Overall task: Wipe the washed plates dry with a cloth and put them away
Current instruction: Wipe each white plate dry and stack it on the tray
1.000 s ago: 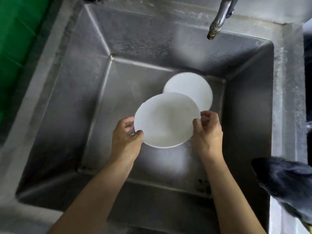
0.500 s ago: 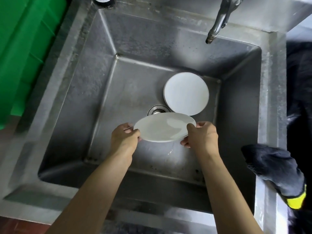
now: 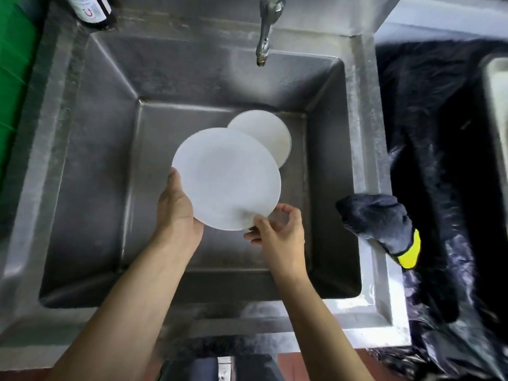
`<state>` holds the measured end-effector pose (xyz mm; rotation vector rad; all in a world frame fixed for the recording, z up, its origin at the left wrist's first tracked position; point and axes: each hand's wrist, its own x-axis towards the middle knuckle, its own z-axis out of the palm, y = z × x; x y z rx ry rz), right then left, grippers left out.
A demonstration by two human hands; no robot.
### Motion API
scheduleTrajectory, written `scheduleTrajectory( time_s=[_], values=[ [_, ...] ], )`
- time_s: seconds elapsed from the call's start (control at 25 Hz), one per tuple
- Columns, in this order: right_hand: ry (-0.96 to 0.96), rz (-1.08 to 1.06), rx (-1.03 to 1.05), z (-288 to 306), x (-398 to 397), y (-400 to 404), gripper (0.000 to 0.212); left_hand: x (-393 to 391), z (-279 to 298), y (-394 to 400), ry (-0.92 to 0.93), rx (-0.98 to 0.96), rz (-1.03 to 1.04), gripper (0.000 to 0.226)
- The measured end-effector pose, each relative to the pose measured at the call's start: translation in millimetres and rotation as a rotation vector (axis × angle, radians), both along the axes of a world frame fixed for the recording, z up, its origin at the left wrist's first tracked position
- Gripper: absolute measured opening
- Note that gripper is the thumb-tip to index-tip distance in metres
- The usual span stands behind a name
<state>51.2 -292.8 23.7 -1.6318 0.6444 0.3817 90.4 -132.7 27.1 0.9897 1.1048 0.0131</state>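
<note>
I hold a round white plate [image 3: 225, 178] above the steel sink [image 3: 90, 166], its face turned up toward me. My left hand [image 3: 177, 213] grips the plate's left rim, thumb along the edge and fingers hidden beneath. My right hand [image 3: 277, 229] pinches the lower right rim between thumb and fingertips. A second white plate [image 3: 266, 132] lies on the sink floor behind it, partly covered by the held plate. A dark cloth with a yellow tag [image 3: 382, 224] is draped over the sink's right rim.
The tap [image 3: 265, 28] hangs over the back of the sink. A dark bottle [image 3: 92, 9] stands at the back left corner. Something green [image 3: 13, 78] lies along the left. Black plastic sheeting [image 3: 439, 160] covers the area to the right.
The plate has turned from nearly edge-on to face up and risen toward me. My left hand shifted under its left rim, and my right hand slid to the lower right edge.
</note>
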Motion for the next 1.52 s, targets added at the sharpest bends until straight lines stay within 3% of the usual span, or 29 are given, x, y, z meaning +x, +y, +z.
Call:
scheduleTrajectory(
  time_s=[0.16, 0.32, 0.44, 0.52, 0.64, 0.76, 0.92, 1.08, 1.16, 1.28, 1.52],
  values=[
    [-0.173, 0.095, -0.443, 14.2, -3.8, -46.8, 0.015, -1.6, 21.5, -11.4, -0.024, 0.055, -0.077, 0.034],
    [-0.526, 0.117, -0.943, 25.6, 4.6, -114.3, 0.024, -14.5, 41.2, -27.4, 0.003, 0.112, -0.163, 0.032],
    [-0.409, 0.237, -1.119, 25.1, 11.9, -163.5, 0.033, -23.0, 58.7, -37.2, 0.010, 0.120, -0.206, 0.035],
    [-0.229, 0.428, -1.067, 19.6, 9.9, -183.7, 0.052, -26.0, 70.4, -42.3, -0.001, 0.133, -0.234, 0.048],
    [-0.211, 0.534, -0.977, 16.1, 13.7, -203.8, 0.067, -27.3, 85.4, -45.8, -0.030, 0.181, -0.256, 0.047],
    [-0.162, 0.559, -1.042, 16.3, 18.4, -209.7, 0.071, -26.3, 99.6, -47.8, -0.051, 0.195, -0.279, 0.041],
    [-0.236, 0.362, -1.044, 14.3, 2.4, -194.8, 0.050, -29.1, 119.2, -53.9, -0.064, 0.197, -0.289, 0.047],
    [-0.334, -0.115, -0.669, 58.0, 2.3, -167.6, 0.039, -32.2, 138.5, -56.6, -0.099, 0.222, -0.330, 0.044],
    [-0.470, -0.235, -0.544, 95.9, 9.7, -141.0, 0.034, -31.4, 148.9, -60.8, -0.126, 0.230, -0.361, 0.032],
    [-0.676, -0.183, -0.624, 141.9, 24.4, -97.3, 0.032, -27.8, 167.3, -71.8, -0.205, 0.237, -0.401, 0.016],
    [-0.773, 0.065, -0.655, 164.4, 28.4, -50.5, 0.046, -16.3, 196.5, -71.7, -0.334, 0.339, -0.437, 0.028]
  ],
)
